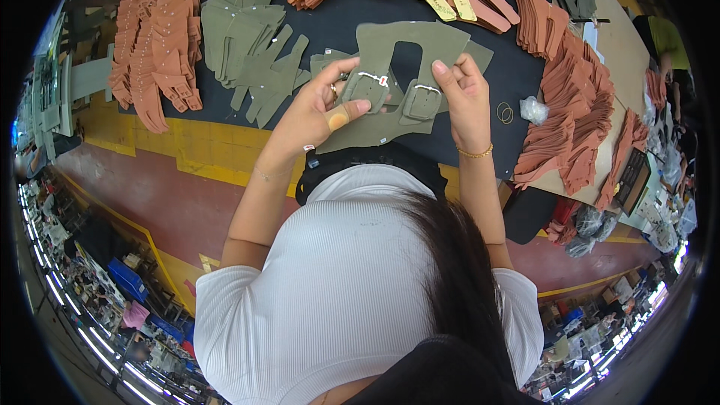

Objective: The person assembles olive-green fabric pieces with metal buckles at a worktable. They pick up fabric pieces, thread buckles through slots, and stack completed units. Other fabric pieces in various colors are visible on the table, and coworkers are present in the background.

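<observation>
While both hands grip the green buckled piece (405, 82), left hand (319, 109) pinches one strap, right hand (465, 94) the other; bare black mat (187, 124) lies leftward.

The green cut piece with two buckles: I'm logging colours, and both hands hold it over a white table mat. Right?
Not quite. The head view shows both hands, left hand and right hand, holding the green cut piece, but the table mat beneath is black, not white.
</observation>
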